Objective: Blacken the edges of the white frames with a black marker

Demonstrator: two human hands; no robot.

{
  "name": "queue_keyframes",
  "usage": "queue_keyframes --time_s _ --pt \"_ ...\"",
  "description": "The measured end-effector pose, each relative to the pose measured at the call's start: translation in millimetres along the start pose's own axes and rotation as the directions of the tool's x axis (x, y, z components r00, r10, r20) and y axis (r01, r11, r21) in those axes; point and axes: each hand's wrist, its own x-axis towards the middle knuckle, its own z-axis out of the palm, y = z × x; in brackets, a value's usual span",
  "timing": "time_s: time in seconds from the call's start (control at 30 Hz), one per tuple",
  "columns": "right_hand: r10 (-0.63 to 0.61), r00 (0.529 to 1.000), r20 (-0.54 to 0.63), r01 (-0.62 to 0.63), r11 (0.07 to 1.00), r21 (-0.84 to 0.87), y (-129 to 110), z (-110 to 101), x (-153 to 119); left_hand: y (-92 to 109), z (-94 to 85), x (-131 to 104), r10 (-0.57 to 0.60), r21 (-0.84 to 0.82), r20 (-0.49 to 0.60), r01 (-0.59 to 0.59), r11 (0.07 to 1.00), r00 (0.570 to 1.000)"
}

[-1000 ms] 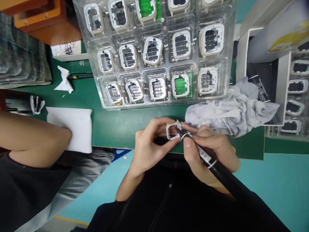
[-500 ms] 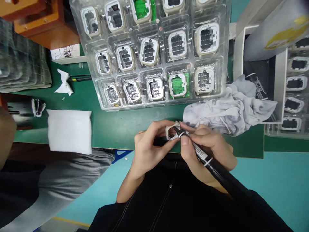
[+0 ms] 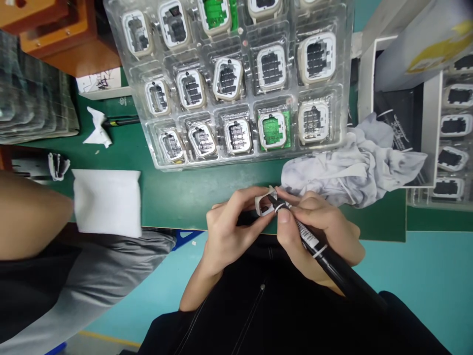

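Between thumb and fingers, my left hand (image 3: 232,229) holds a small pale frame (image 3: 260,206) at the table's front edge. A black marker-like pen (image 3: 308,236) with white bands lies in the grip of my right hand (image 3: 320,229). The pen's dark tip is at the frame's opening, on its right side; exact contact is hard to make out. Fingertips of my right hand are close to the frame's right edge. Just beyond the hands stands a clear plastic tray (image 3: 207,165) with several similar frames in its compartments, two of them with green pieces.
A crumpled whitish cloth (image 3: 343,172) lies right of the hands, beside a white box (image 3: 427,133) holding a grey roll-like object. A white pad (image 3: 107,202) is on the green table (image 3: 177,197) at left. Another person's arm (image 3: 33,217) reaches in from the left edge.
The other person's arm at the left has come further into view. My hands, the frame and the pen have shifted very slightly right.
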Motion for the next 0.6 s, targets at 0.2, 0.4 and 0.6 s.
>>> queue_keyframes --time_s 0.2,0.4,0.6 --pt "0.025 1.0 0.003 -0.025 1.0 0.015 -1.7 0.2 -0.3 -1.1 0.7 -1.9 -0.012 0.014 -0.007 0.012 1.0 1.0" --pt "0.024 1.0 -0.005 -0.024 1.0 0.002 -3.0 1.0 -0.4 -2.7 2.5 -5.8 -0.046 -0.032 -0.031 0.045 0.998 0.998" --pt "0.019 1.0 0.0 -0.019 1.0 0.004 -2.2 -0.6 -0.3 -3.6 1.0 -6.3 -0.053 -0.007 -0.023 0.053 0.999 0.998"
